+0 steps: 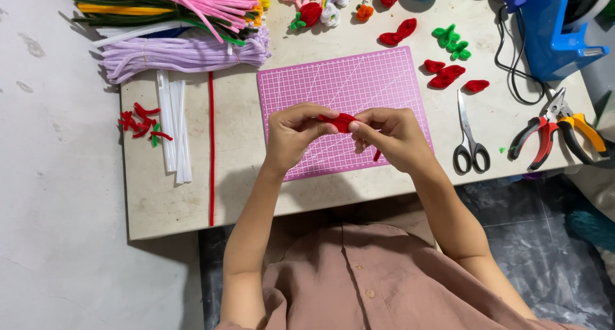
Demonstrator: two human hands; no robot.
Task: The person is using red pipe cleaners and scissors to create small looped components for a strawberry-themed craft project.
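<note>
My left hand: fingers pinch one end of the red fuzzy piece.
My right hand: fingers pinch its other end.
Where it is: held up over the pink mat.
Done: red petal shapes and green leaves lie ready on the table.
Left: I think lots, because the long red stick and the bundles lie unbent.

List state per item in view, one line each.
Left hand: pinching the red pipe-cleaner piece.
Right hand: pinching the same piece from the other side.
Red pipe-cleaner piece: bent, held above the pink cutting mat.
Scissors: closed, flat on the table.
Red-handled pliers: handles spread.
Yellow-handled pliers: handles spread.
Long red pipe cleaner: straight, uncut.
</note>
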